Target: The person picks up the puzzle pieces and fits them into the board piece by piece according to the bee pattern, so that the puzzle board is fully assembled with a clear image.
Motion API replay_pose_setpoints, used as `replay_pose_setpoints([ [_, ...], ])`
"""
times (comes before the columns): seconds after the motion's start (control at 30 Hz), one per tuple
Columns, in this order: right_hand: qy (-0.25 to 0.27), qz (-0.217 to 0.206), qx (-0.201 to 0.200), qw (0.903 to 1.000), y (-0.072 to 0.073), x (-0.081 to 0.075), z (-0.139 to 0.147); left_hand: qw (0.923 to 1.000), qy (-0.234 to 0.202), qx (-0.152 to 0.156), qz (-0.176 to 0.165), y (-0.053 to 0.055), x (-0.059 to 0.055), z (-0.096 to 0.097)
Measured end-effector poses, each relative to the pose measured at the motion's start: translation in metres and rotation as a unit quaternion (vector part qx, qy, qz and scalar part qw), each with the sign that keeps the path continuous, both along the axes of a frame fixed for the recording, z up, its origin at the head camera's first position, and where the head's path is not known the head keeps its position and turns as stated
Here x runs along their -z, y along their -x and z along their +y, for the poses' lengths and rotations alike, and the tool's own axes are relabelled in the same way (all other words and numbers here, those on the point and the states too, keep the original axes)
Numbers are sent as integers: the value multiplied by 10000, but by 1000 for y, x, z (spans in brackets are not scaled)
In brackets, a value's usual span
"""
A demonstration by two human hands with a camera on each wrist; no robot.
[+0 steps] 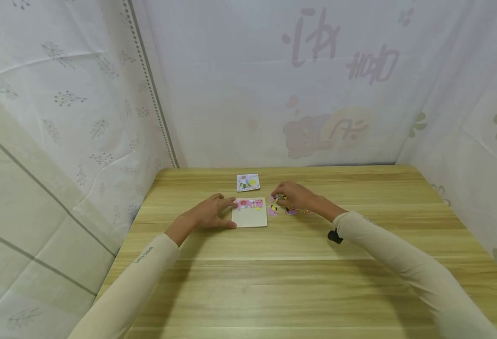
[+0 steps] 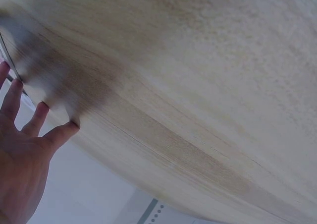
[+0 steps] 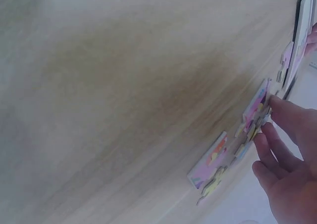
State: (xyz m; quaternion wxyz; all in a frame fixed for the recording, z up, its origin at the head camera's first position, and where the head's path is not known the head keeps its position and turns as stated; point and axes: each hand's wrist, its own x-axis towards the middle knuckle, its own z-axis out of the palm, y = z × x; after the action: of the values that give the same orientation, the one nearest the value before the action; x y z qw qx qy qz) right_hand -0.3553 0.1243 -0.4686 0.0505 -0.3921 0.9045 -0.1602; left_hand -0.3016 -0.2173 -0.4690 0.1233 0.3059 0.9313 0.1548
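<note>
A square puzzle board (image 1: 249,219) lies on the table, with pink joined puzzle pieces (image 1: 254,203) along its top. My left hand (image 1: 209,212) rests at the board's left side, thumb and fingers spread and touching its edge; the left wrist view shows those fingers (image 2: 37,120) fairly straight. To the right of the board, my right hand (image 1: 296,194) reaches down over loose puzzle pieces (image 1: 272,210). Its thumb and fingertips pinch a small puzzle piece, largely covered by the fingers. In the right wrist view, more loose pieces (image 3: 210,162) lie beside the right hand (image 3: 292,154).
A picture card (image 1: 247,182) with a bee on it lies behind the board. The wooden table (image 1: 248,282) ends at a patterned cloth (image 1: 248,94) at the back, with more cloth on both sides. Something small and black (image 1: 335,236) sits at the right wrist.
</note>
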Motion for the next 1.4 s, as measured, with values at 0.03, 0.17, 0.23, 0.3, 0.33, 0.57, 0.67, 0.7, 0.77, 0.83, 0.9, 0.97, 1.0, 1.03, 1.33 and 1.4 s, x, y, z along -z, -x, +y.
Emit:
replay_pose_setpoints([
  [0.03, 1, 26, 3, 10000, 0, 1, 0, 10000, 9, 1, 10, 0, 0, 0],
  [0.17, 53, 91, 5, 9999, 1, 2, -1, 10000, 7, 2, -1, -1, -1, 1],
  [0.23, 96, 75, 9, 9999, 0, 2, -1, 10000, -8, 0, -28, -1, -2, 1],
  [0.3, 136, 51, 3, 9999, -2, 1, -2, 10000, -11, -11, -59, -2, -2, 1],
  [0.33, 158, 53, -12, 9999, -2, 1, -2, 10000, -14, -17, -78, -2, -3, 1],
  [0.57, 323, 129, -140, 9993, -6, 1, -12, 9999, -62, 0, -118, -2, -2, 1],
  [0.67, 334, 181, -165, 9991, -7, 3, -18, 9999, -52, -11, -99, -2, -2, 1],
  [0.7, 333, 216, -190, 9990, -7, 4, -21, 9999, -40, -28, -95, -2, -2, 1],
  [0.77, 337, 277, -241, 9988, -7, 5, -25, 9999, -40, -71, -101, -2, -2, 1],
  [0.83, 331, 269, -271, 9987, -7, 6, -29, 9999, -35, -108, -105, -2, -2, 1],
  [0.9, 387, 198, -280, 9987, -8, 7, -34, 9998, -37, -133, -115, -2, -2, 1],
  [0.97, 391, 97, -261, 9989, -9, 7, -38, 9998, -37, -153, -122, -2, -2, 1],
  [1.0, 381, 41, -249, 9990, -9, 6, -40, 9998, -29, -161, -117, -2, -2, 1],
  [1.03, 391, -19, -242, 9989, -10, 6, -42, 9998, -20, -173, -116, -2, -2, 1],
  [1.33, 522, -48, -412, 9978, -16, 7, -59, 9999, -2, -165, -35, -3, -3, 2],
  [1.4, 517, -25, -445, 9977, -16, 8, -62, 9999, -4, -155, -41, -2, -2, 2],
])
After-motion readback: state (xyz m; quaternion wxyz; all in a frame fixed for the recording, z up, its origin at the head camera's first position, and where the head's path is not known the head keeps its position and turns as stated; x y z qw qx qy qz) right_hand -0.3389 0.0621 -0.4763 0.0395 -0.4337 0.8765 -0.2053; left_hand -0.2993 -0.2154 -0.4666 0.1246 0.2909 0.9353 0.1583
